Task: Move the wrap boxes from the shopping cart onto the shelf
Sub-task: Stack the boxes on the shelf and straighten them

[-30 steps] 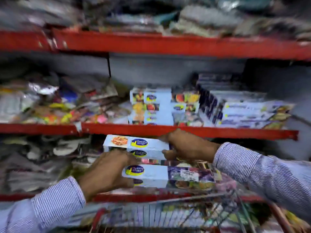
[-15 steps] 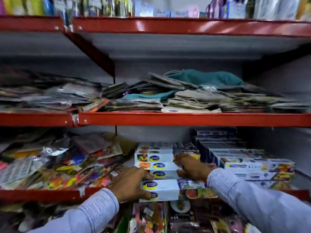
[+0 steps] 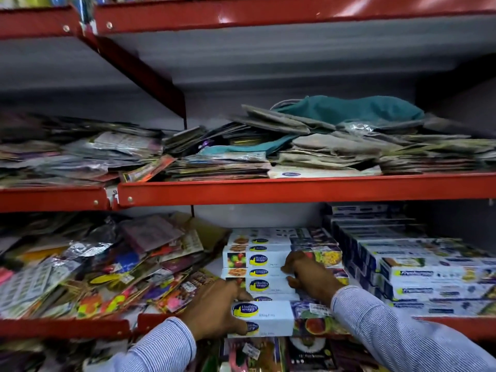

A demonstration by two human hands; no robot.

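White-and-blue wrap boxes (image 3: pixel 257 260) with a yellow logo are stacked on the lower red shelf (image 3: pixel 67 328), right of centre. Two more wrap boxes (image 3: pixel 268 316) lie one on the other at the shelf's front edge, just below that stack. My left hand (image 3: pixel 214 310) grips the left end of this front pair, thumb on top. My right hand (image 3: pixel 308 275) is higher, its fingers curled around the front of a box in the middle of the stack. The shopping cart is out of view.
A large block of blue-and-white boxes (image 3: pixel 418 277) fills the shelf to the right of the stack. Loose colourful packets (image 3: pixel 102 267) are heaped on its left. The shelf above (image 3: pixel 295 189) holds flat packets and a teal cloth bag (image 3: pixel 349 110).
Both hands have carried the wrap boxes up from above the cart onto the lower shelf. The cart has dropped out of view. Over the last half second the hands have barely moved.
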